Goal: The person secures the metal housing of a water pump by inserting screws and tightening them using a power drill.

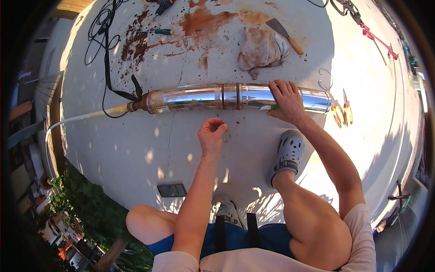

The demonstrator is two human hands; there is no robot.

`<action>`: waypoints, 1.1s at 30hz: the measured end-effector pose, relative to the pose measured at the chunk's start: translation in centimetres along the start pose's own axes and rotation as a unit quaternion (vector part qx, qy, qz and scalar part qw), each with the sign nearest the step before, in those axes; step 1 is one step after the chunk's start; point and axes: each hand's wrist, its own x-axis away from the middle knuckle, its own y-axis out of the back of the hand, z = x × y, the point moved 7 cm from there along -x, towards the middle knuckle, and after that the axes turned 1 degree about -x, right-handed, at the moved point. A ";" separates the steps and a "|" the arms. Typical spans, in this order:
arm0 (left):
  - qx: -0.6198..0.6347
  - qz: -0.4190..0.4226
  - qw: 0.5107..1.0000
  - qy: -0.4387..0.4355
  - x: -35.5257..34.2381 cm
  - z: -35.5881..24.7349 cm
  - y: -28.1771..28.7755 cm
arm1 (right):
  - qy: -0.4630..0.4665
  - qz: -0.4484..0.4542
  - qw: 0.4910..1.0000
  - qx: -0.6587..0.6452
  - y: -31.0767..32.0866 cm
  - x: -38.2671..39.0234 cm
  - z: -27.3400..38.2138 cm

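Long shiny silver metal cylinder lies flat, L-to-R, on pale concrete slab, just ahead of person's feet. Ground prob. takes its full weight, so hands needn't lift. Brown-crusted metal fitting at its L end, joined to whitish flexible hose; flat black strap/cable reaches same end. Narrow perforated metal band sits approx. mid-body.

R hand clasps cylinder from above, twd R end: fingers over far side, thumb on near side, grasping the cyl. itself. Prob. done to steady it, b/c round body could roll.

L hand is off cyl., just on near side, below band. Fingers curled, thumb near fingertips; can't tell if sth small is pinched or if it's empty.

Pose: L forearm runs nearly straight up from lower edge, wrist bent slightly; R arm swings out wide past R knee, elbow bent, forearm angled in to cyl. Grey perforated clog on R foot, planted near R hand.

Two pliers w/ yellow-red handles just beyond R end, prob. for easy reach. Far side: crumpled dirty whitish rag, wooden-handled scraper, green-handled screwdriver, near reddish-brown stains.
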 end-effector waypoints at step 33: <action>0.355 0.026 0.918 0.175 0.0 2.5 -0.1 | -0.111 -0.010 0.916 -0.385 -1.1 -7.4 -0.1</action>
